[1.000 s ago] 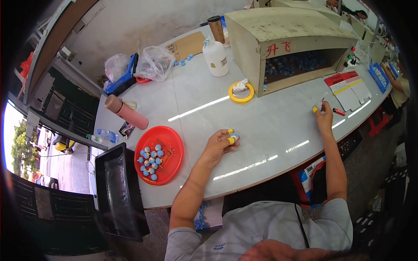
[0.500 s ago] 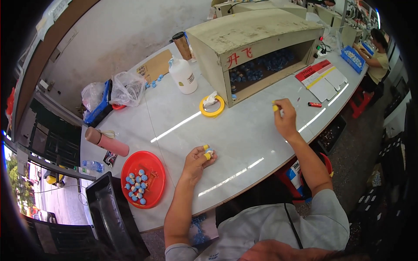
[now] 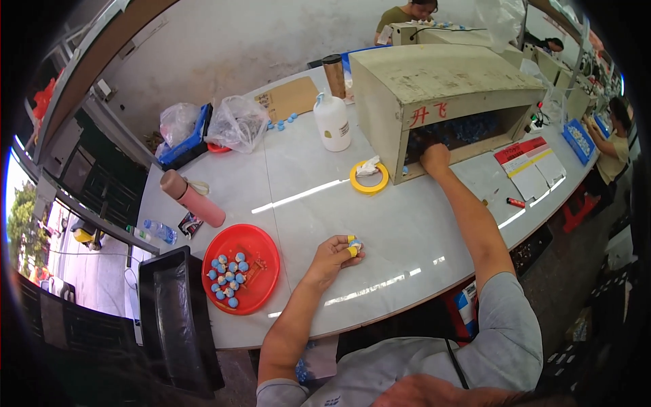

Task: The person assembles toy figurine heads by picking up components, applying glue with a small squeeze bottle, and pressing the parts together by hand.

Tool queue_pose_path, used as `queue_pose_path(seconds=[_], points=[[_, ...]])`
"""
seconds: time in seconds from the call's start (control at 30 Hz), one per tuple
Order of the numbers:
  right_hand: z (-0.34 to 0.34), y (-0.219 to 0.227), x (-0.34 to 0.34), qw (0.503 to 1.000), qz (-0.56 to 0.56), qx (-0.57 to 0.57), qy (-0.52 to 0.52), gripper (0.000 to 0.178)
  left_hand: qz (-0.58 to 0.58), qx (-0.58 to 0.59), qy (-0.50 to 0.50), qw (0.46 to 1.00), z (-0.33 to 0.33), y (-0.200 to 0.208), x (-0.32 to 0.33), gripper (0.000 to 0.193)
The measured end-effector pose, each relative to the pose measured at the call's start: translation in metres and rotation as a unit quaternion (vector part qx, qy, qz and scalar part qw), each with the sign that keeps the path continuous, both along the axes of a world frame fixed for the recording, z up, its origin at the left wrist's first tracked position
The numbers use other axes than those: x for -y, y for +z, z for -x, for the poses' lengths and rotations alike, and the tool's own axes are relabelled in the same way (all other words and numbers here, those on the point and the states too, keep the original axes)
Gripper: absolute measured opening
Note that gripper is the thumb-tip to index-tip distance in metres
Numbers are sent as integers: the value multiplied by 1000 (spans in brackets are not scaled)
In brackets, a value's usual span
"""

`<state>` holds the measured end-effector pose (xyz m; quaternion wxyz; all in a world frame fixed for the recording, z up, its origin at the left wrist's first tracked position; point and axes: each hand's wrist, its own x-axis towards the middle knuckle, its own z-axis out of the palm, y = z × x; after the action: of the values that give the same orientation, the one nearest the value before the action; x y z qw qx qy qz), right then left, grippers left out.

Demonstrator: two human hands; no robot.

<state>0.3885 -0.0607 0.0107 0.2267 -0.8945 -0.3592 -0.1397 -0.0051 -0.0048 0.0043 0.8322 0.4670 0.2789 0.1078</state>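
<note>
My left hand (image 3: 332, 259), with yellow covers on its fingertips, pinches a small blue-and-white ball (image 3: 358, 244) just above the table. Reaching forward, my right hand (image 3: 435, 160) is in the open front of a beige box (image 3: 447, 71). Its fingers are lost in the dark opening, so their grip is hidden. Many small blue pieces (image 3: 478, 127) lie inside this box, to the right of that hand. At the left, a red round dish (image 3: 268, 288) holds several blue-and-white balls (image 3: 230, 277) and some thin reddish-brown bits.
A yellow tape roll (image 3: 369, 188) with white tissue lies before the box, near a white bottle (image 3: 332, 125). A pink flask (image 3: 193, 199) and black bin (image 3: 180, 325) are at the left. Cards (image 3: 532, 169) and a red lighter-like item (image 3: 516, 203) lie right. Other people work beyond.
My right hand has gone from over the table, right of the box, into its opening. The left hand still pinches the ball. The whole view has shifted somewhat.
</note>
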Motion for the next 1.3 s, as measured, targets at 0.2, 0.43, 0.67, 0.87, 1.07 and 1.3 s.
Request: queue_pose_path(seconds=[0.2,0.43,0.67,0.87,1.07,1.3], points=[[83,-5,23,863,-284,-382,171,22,23,26,96,995,2,-3,-2,27],[220,27,42,674,-216,-657,261,27,85,115,159,977,-4,-5,-3,25],[234,-1,31,782,-141,-481,370,26,104,125,169,972,-1,-7,-5,24],[232,9,39,828,-83,-328,447,32,94,105,163,976,-1,-7,-4,24],[237,6,45,854,-155,-217,447,33,98,102,154,978,-2,-2,-3,25],[232,1,47,865,-120,-148,463,33,76,79,148,983,-2,1,-3,25]])
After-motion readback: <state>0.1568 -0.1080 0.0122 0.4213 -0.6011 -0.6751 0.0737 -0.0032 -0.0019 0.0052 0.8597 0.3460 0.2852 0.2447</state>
